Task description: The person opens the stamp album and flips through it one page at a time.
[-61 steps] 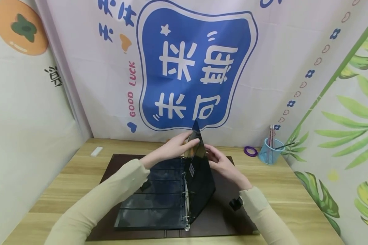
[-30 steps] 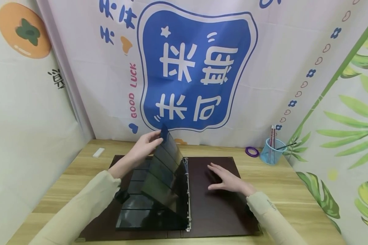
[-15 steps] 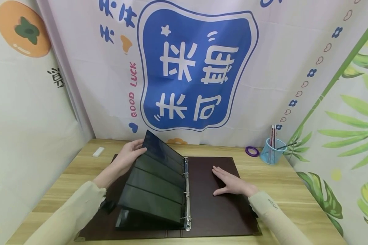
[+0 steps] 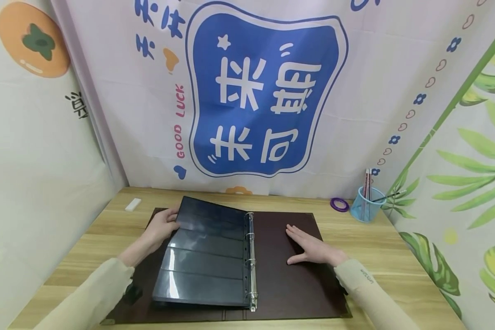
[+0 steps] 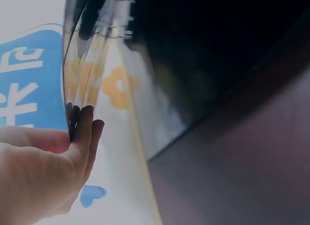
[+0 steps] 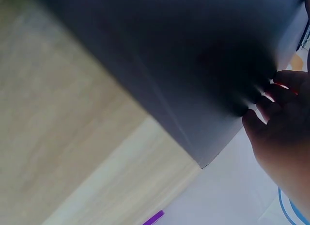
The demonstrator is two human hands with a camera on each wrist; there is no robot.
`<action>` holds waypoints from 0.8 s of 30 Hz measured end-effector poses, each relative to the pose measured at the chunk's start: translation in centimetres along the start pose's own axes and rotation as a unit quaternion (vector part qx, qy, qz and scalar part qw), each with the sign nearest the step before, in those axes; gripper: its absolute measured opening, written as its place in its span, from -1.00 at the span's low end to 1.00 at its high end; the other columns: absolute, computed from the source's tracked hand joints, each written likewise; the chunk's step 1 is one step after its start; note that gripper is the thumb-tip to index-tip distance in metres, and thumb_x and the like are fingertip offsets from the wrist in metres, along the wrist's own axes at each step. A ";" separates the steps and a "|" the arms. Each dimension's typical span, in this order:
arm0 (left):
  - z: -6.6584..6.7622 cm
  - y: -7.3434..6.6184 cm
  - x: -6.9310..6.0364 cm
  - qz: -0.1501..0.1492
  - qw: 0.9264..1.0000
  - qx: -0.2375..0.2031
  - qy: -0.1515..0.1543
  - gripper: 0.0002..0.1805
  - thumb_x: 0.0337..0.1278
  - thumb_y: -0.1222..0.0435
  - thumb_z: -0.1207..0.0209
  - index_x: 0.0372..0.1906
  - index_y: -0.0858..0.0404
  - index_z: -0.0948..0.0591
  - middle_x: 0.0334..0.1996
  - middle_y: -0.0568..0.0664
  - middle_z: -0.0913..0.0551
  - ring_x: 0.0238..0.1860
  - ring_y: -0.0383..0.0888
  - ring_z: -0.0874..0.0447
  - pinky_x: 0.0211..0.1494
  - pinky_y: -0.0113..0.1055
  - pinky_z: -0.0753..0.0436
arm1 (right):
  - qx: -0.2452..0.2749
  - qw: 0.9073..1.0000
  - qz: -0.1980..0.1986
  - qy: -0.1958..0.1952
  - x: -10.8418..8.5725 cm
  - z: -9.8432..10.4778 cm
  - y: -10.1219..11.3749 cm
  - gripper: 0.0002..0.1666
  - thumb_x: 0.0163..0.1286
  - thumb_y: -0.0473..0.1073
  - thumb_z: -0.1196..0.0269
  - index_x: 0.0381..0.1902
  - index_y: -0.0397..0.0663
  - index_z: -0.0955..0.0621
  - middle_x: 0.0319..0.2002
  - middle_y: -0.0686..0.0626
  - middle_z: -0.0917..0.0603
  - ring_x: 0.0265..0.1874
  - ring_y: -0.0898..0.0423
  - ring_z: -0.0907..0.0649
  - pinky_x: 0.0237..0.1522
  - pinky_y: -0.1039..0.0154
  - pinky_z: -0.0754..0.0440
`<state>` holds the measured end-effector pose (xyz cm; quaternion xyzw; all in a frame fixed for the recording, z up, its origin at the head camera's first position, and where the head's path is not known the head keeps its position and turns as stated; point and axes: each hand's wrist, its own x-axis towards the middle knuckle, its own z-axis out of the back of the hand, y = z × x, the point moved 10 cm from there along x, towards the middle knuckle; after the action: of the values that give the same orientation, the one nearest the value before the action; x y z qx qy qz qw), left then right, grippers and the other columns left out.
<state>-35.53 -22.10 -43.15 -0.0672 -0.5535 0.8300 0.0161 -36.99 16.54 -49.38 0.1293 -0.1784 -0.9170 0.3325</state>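
A dark brown ring binder (image 4: pixel 272 288) lies spread flat on the table. Its black pocket pages (image 4: pixel 208 259) are turned to the left side, the top ones slightly lifted at the far left corner. My left hand (image 4: pixel 158 229) pinches those pages by their outer edge; the left wrist view shows the thumb and fingers on either side of the page edges (image 5: pixel 72 120). Metal rings (image 4: pixel 252 262) run down the middle. With its fingers spread, my right hand (image 4: pixel 313 247) rests on the bare right cover, seen also in the right wrist view as a dark surface (image 6: pixel 164 55).
At the table's back right stand a blue mesh pen cup (image 4: pixel 366 206) with pencils and a purple tape roll (image 4: pixel 339 204). A small white block (image 4: pixel 133 204) lies at the back left. Printed cloth walls (image 4: pixel 268 96) rise behind and beside the wooden table (image 4: pixel 82 247).
My left hand has carried the black pages from upright at the rings over to the left and down. My right hand has let go of the pages and settled on the right cover.
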 end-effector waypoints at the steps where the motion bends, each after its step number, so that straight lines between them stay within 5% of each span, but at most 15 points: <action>1: 0.0 0.5 0.1 0.007 1.000 0.009 -0.005 -0.31 0.33 0.53 0.06 0.49 0.60 -0.02 0.39 0.57 -0.22 0.43 0.36 -0.24 0.18 -0.25 -0.56 | 0.000 1.000 0.000 0.000 0.0 0.0 0.0 0.20 0.26 0.31 -0.31 0.57 -0.23 -0.05 0.60 -0.25 0.03 0.59 -0.25 0.00 0.49 -0.24 -0.13; 6: 0.0 2.2 0.2 0.020 0.997 0.068 -0.034 -0.31 0.28 0.49 -0.05 0.47 0.59 -0.12 0.33 0.56 -0.32 0.34 0.38 -0.37 0.20 0.01 -0.60 | 0.004 1.000 -0.001 0.001 0.0 -0.2 0.0 0.20 0.26 0.31 -0.31 0.57 -0.22 -0.05 0.60 -0.24 0.03 0.59 -0.24 0.00 0.50 -0.24 -0.13; 11: 0.2 2.9 0.1 -0.004 0.989 0.131 -0.067 -0.33 0.15 0.49 -0.17 0.37 0.62 -0.29 0.17 0.53 -0.53 0.09 0.31 -0.66 -0.03 -0.08 -0.71 | 0.005 1.000 -0.001 0.002 0.0 -0.3 0.0 0.20 0.26 0.32 -0.30 0.57 -0.22 -0.05 0.60 -0.23 0.04 0.59 -0.24 -0.01 0.49 -0.25 -0.14; 17: 0.3 3.3 0.1 -0.036 0.981 0.177 -0.076 -0.42 0.13 0.50 -0.23 0.27 0.62 -0.42 0.08 0.49 -0.59 0.00 0.28 -0.68 -0.11 -0.09 -0.73 | 0.002 1.000 -0.004 0.000 0.0 -0.2 -0.1 0.20 0.26 0.32 -0.30 0.58 -0.20 -0.05 0.60 -0.23 0.04 0.59 -0.24 0.00 0.50 -0.24 -0.13; 24: 0.3 4.0 0.0 -0.040 0.977 0.192 -0.080 -0.45 0.11 0.46 -0.26 0.23 0.59 -0.49 0.04 0.43 -0.62 -0.07 0.18 -0.68 -0.14 -0.11 -0.71 | 0.010 1.000 -0.009 0.005 -0.1 -0.3 -0.1 0.20 0.27 0.32 -0.29 0.58 -0.18 -0.04 0.61 -0.21 0.06 0.60 -0.21 0.02 0.51 -0.23 -0.12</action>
<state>-35.36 -23.91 -46.77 0.0255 -0.3859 0.9220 0.0178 -36.89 16.64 -49.71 0.1385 -0.1852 -0.9174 0.3239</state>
